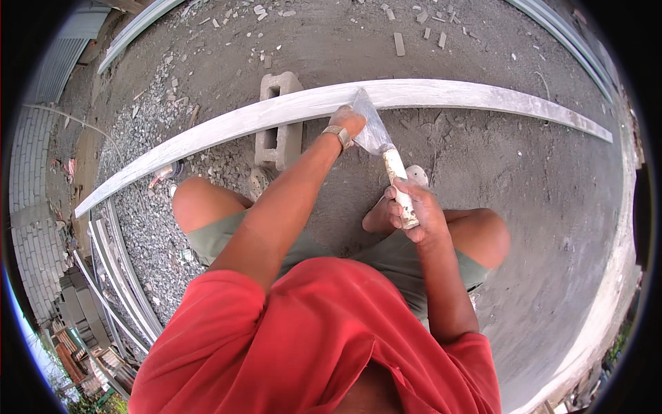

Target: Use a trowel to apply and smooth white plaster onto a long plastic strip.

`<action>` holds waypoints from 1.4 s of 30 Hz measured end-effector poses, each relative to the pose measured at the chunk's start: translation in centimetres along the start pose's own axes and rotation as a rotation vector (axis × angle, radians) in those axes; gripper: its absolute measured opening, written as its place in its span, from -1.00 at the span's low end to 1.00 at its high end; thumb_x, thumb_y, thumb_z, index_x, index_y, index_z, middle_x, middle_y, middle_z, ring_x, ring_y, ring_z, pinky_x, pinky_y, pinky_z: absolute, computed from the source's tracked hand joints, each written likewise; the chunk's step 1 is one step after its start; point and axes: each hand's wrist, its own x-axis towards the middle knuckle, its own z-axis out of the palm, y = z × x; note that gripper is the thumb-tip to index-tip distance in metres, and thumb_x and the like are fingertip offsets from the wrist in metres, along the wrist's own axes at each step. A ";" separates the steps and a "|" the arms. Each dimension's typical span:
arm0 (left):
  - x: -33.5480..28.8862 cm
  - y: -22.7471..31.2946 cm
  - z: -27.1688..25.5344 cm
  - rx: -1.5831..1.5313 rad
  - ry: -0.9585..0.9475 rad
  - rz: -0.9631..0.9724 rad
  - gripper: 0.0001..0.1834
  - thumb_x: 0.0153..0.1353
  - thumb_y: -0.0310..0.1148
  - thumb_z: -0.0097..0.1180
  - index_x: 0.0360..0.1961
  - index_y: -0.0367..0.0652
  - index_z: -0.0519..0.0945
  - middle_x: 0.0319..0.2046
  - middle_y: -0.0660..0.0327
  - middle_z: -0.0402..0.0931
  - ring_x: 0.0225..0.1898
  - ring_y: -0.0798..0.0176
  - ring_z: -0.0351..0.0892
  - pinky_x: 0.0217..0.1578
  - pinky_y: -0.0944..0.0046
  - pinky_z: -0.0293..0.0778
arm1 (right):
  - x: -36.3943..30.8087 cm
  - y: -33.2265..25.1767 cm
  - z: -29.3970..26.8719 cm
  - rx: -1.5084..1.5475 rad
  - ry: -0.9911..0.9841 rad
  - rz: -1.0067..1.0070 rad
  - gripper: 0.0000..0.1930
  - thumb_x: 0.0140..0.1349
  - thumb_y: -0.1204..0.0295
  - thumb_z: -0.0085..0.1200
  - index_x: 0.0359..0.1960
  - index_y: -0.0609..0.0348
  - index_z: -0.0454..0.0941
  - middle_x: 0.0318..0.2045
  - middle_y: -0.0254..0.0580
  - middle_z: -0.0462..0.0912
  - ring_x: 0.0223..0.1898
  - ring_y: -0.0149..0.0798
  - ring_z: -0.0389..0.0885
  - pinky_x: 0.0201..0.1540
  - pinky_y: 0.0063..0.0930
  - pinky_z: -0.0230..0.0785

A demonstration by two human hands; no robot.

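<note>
A pointed trowel with a broad metal blade and a worn, white-flecked handle is in my right hand, fingers wrapped round the grip. Its tip reaches over a long whitish plank that runs across in front of me. My left hand, with a watch on the wrist, is closed beside the blade at the plank's near edge. Whatever its fingers hold there, if anything, is hidden. Under the plank, left of my left hand, stands a grey hollow concrete block.
Loose gravel spreads over the ground to the left. Several long metal channels lie at the lower left, near a block wall. Small broken pieces are scattered on the dirt beyond the plank. My bent knees flank the working space.
</note>
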 end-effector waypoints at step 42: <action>-3.9 -7.7 -15.1 -0.261 0.217 -0.111 -0.52 0.10 -0.27 0.21 0.00 -0.28 0.42 -0.21 0.09 0.52 -0.29 0.14 0.51 -0.51 0.09 0.38 | 5.6 5.3 9.3 -0.043 -0.227 0.247 -0.71 0.21 0.29 0.06 -0.09 0.02 0.32 -0.49 -0.34 0.44 -0.65 -0.42 0.41 -0.73 -0.50 0.23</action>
